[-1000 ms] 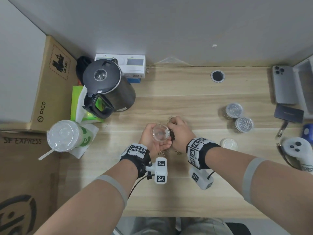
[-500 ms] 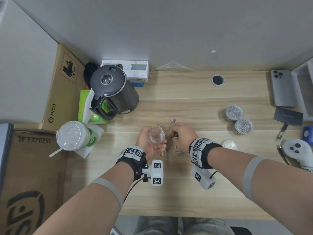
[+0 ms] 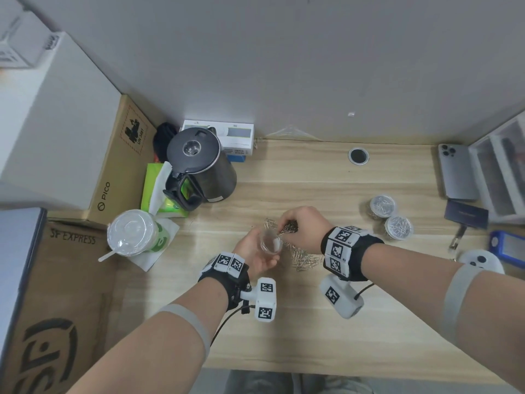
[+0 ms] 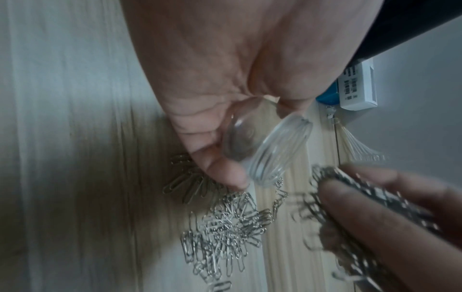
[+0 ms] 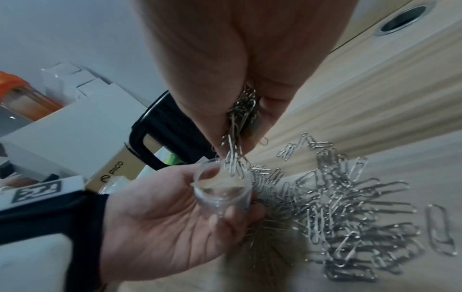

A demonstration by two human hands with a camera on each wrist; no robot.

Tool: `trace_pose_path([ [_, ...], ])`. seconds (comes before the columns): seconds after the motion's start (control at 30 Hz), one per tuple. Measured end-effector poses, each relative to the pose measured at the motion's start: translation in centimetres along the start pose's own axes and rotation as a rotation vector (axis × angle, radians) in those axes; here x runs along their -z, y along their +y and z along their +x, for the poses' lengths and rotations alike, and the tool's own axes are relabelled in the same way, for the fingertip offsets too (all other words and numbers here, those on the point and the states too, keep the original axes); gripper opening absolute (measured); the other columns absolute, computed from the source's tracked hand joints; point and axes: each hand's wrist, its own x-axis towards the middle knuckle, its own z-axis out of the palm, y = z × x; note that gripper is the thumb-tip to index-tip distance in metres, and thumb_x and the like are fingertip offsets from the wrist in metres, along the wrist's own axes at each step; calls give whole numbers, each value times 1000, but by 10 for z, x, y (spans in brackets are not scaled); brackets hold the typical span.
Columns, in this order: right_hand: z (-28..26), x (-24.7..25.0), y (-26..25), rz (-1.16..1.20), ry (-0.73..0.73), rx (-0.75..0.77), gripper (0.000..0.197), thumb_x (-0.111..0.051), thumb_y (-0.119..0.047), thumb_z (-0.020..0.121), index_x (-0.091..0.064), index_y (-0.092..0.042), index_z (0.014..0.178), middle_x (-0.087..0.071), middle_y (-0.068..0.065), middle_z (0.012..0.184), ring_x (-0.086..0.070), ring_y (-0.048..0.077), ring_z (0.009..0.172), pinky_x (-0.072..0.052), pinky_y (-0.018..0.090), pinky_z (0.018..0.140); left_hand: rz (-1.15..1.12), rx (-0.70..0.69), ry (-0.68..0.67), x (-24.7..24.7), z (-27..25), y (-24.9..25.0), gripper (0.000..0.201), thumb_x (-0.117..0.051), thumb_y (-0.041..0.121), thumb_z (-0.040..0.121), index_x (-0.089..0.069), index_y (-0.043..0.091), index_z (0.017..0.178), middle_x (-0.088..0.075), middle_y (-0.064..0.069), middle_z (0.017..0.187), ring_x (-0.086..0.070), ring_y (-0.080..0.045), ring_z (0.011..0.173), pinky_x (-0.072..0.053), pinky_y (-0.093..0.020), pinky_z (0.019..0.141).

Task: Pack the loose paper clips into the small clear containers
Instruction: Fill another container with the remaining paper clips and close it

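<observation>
My left hand (image 3: 255,253) holds a small clear container (image 3: 270,241) (image 4: 270,150) (image 5: 222,189) between thumb and fingers, mouth tilted toward the right hand. The container looks empty. My right hand (image 3: 301,226) pinches a bunch of silver paper clips (image 5: 241,118) (image 4: 362,199), and their lower ends hang at the container's rim. A loose pile of paper clips (image 3: 305,258) (image 5: 337,213) (image 4: 225,223) lies on the wooden desk (image 3: 312,322) under and right of both hands.
Two filled, lidded clear containers (image 3: 382,205) (image 3: 398,227) stand to the right. A black kettle (image 3: 199,166), a lidded cup (image 3: 132,233) and cardboard boxes (image 3: 116,166) crowd the left. A phone (image 3: 456,172), a white controller (image 3: 480,261) and a drawer unit sit at the right edge.
My right hand has lifted a bunch of clips off the desk and brought it to the container's mouth. The left hand with the container has stayed in place.
</observation>
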Motion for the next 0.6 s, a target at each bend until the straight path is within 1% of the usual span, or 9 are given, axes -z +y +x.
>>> trace_pose_path([
  [0.07, -1, -7, -8, -13, -17, -4, 15, -74, -13, 75, -74, -27, 81, -70, -5, 95, -66, 15, 86, -56, 37, 84, -3, 6, 8, -4, -3, 0, 53, -37, 51, 104, -61, 7, 121, -65, -13, 77, -57, -23, 56, -50, -27, 43],
  [0.13, -4, -14, -14, -42, -5, -12, 17, -73, -13, 76, -75, -29, 83, -70, -7, 97, -66, 12, 88, -55, 33, 84, 17, 19, 27, -9, -5, 0, 56, -34, 52, 106, -61, 6, 124, -65, -15, 79, -59, -25, 55, -49, -26, 42],
  [0.2, -6, -19, -17, -84, 9, -9, 17, -72, -15, 77, -75, -29, 85, -71, -8, 98, -64, 11, 90, -53, 29, 84, 59, 47, 44, -14, -9, 1, 53, -36, 51, 105, -62, 5, 117, -65, -16, 75, -58, -26, 53, -49, -25, 40],
  [0.3, -10, -22, -18, -100, -6, -7, 15, -70, -15, 79, -75, -27, 86, -70, -8, 102, -64, 11, 94, -52, 28, 87, 91, 81, 35, -17, -15, 2, 49, -38, 48, 105, -60, 5, 103, -64, -14, 62, -54, -25, 52, -46, -23, 38],
  [0.4, -11, -18, -21, -112, -36, -7, 16, -69, -15, 80, -75, -27, 88, -71, -8, 104, -65, 12, 94, -53, 28, 87, 87, 58, 30, -17, -17, 3, 42, -37, 42, 107, -58, 6, 100, -64, -14, 57, -56, -26, 52, -45, -24, 40],
  [0.47, -11, -15, -23, -101, -56, 3, 18, -69, -14, 79, -75, -28, 87, -72, -8, 103, -66, 11, 93, -54, 30, 87, 70, 40, 29, -16, -15, 4, 37, -39, 36, 107, -58, 5, 107, -67, -15, 61, -61, -28, 55, -51, -27, 45],
  [0.5, -10, -13, -23, -92, -61, 7, 19, -69, -13, 78, -76, -28, 87, -72, -8, 102, -65, 11, 93, -54, 31, 88, 53, 27, 34, -16, -14, 3, 35, -39, 33, 107, -59, 4, 111, -70, -15, 63, -64, -29, 56, -54, -31, 50],
  [0.53, -9, -12, -23, -81, -62, 12, 19, -69, -13, 77, -76, -28, 88, -72, -8, 101, -66, 11, 92, -54, 31, 88, 36, 15, 39, -15, -12, 3, 32, -39, 29, 107, -60, 5, 112, -71, -15, 64, -67, -30, 58, -57, -36, 57],
  [0.6, -9, -11, -22, -56, -61, 22, 19, -71, -14, 76, -76, -27, 90, -72, -9, 97, -66, 10, 90, -54, 32, 88, 4, 3, 45, -14, -9, 2, 30, -36, 22, 106, -62, 7, 105, -73, -13, 66, -70, -32, 66, -59, -41, 67],
])
